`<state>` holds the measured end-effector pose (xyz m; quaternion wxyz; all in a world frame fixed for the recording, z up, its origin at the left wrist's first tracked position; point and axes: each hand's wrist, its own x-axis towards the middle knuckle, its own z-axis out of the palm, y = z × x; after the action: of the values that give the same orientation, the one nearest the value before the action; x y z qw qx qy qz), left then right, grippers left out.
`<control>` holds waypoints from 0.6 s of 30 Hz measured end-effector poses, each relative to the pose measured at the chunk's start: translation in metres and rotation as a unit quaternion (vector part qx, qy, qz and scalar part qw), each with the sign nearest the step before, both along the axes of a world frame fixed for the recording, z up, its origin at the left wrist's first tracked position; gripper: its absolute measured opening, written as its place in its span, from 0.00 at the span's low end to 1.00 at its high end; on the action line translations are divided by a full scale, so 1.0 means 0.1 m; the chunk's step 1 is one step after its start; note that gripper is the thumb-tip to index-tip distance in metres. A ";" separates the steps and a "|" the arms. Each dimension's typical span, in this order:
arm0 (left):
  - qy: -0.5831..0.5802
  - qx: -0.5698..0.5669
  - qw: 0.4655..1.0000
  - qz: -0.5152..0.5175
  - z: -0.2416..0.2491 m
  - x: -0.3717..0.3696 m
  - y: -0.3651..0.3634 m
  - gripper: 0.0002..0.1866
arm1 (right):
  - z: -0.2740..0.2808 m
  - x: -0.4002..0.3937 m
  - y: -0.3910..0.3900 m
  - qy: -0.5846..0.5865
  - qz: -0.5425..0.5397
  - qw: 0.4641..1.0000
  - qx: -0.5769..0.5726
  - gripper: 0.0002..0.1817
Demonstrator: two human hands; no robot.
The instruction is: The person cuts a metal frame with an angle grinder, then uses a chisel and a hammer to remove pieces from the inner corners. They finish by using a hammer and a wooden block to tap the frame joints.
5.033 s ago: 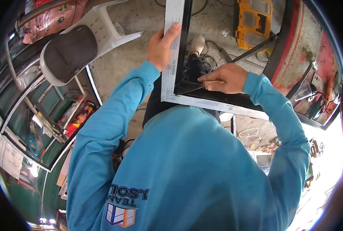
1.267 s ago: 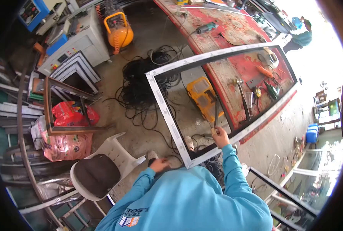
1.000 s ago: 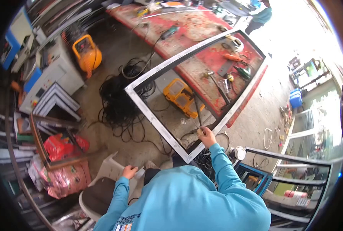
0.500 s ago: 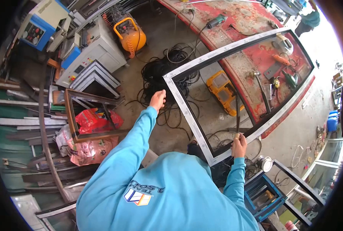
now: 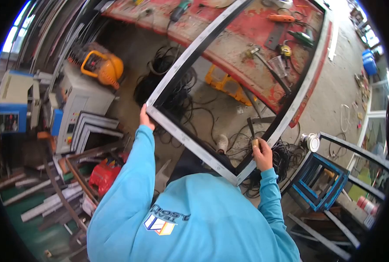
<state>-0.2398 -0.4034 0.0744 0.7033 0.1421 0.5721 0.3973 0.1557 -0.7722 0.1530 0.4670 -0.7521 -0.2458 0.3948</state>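
Observation:
A large black-and-white rectangular frame (image 5: 190,143) reaches from near my body up over the red-covered table. At its left corner my left hand (image 5: 147,118) is closed on the frame's edge. Beside the frame's right-hand side, close to the near corner, my right hand (image 5: 262,155) is closed round the wooden handle of a thin dark tool (image 5: 251,128). That tool points up and away inside the frame's opening. Seen through the frame, a hammer (image 5: 271,70) lies on the table.
The red table (image 5: 229,52) carries an orange tool (image 5: 282,18), a green tool (image 5: 301,38) and a tape measure (image 5: 285,50). Black cables (image 5: 166,83) coil beneath it. An orange compressor (image 5: 109,69) stands left; blue frames (image 5: 319,181) and a can (image 5: 310,142) are right.
My left hand has gone from free beside the frame to holding its left corner. The view has turned, and the table and compressor appear further left and higher. The tool stays in my right hand.

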 end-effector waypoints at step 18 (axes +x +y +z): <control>-0.078 0.041 0.991 -0.097 -0.15 -0.39 0.15 0.20 | 0.45 -0.67 2.11 0.189 -0.044 0.974 0.117 0.39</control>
<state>-0.2785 -0.3883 0.0597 0.7747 0.1945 0.4822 0.3599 0.0890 -0.5616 0.1984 0.6067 -0.6141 -0.1647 0.4773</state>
